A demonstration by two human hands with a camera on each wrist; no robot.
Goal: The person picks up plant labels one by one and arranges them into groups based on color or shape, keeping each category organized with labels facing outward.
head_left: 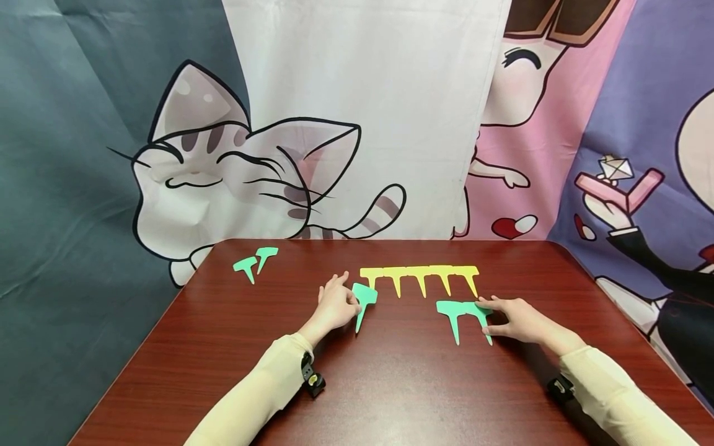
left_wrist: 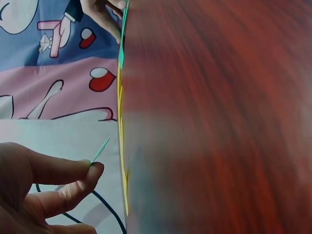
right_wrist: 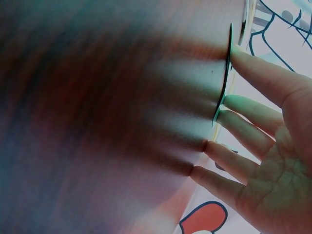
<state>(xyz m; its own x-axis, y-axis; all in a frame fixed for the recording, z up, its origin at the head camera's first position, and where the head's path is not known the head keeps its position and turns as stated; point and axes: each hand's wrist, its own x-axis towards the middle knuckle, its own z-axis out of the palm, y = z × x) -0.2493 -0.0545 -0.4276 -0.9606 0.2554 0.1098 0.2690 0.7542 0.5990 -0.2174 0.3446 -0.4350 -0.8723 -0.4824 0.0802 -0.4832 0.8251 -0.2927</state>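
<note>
My left hand (head_left: 337, 305) pinches a green T-shaped plant label (head_left: 365, 294) between thumb and forefinger, its pointed stem downward. In the left wrist view that label (left_wrist: 101, 150) appears edge-on, above the table. Fairly straight, spread fingers of my right hand (head_left: 521, 319) touch another green plant label (head_left: 481, 313) lying on the table. In the right wrist view, the thumb and fingertips meet this label (right_wrist: 225, 83) at separate points. Left of it, nearly in line, lies one more green label (head_left: 454, 316), their heads side by side.
Behind the green pair, several yellow T-shaped plant labels (head_left: 418, 272) form a row with heads joined end to end. Two more green labels (head_left: 245, 266) lie at the table's far left. The dark red table (head_left: 390, 390) ends at a cartoon-printed cloth backdrop (head_left: 368, 74).
</note>
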